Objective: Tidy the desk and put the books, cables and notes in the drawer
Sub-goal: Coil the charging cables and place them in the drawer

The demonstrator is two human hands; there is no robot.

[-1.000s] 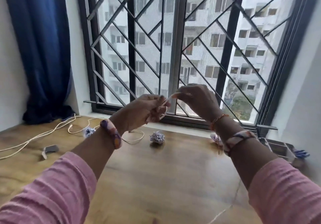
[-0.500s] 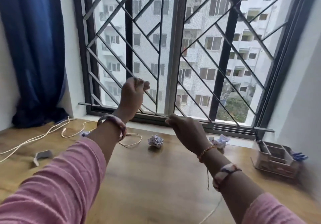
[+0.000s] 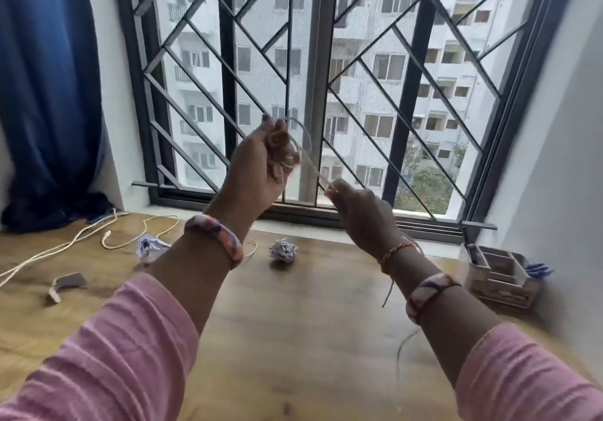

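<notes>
The left hand (image 3: 261, 166) and right hand (image 3: 362, 206) are gripping one white cable (image 3: 306, 146), coiling it, while another cable (image 3: 130, 234) and crumpled notes (image 3: 283, 249) are lying on the bench (image 3: 293, 322).

Worktop (image 3: 310, 306): you see warm brown wood grain with darker streaks.
Sleeves (image 3: 114, 355): you wear pink with faint ribbing.
Bangles (image 3: 217, 236): yours are swirled in pink, orange, purple and white.
Wrist thread (image 3: 396, 251): orange-red on your right wrist.
Cable (image 3: 308, 149): pale, near white, in front of you.
Loose cords (image 3: 65, 247): cream on the wood.
Crumpled notes (image 3: 283, 249): white with blue marks.
Curtain (image 3: 45, 77): deep blue, plain.
Window grille (image 3: 228, 61): dark grey, a diamond lattice.
Organiser (image 3: 502, 277): pale whitewashed wood.
</notes>
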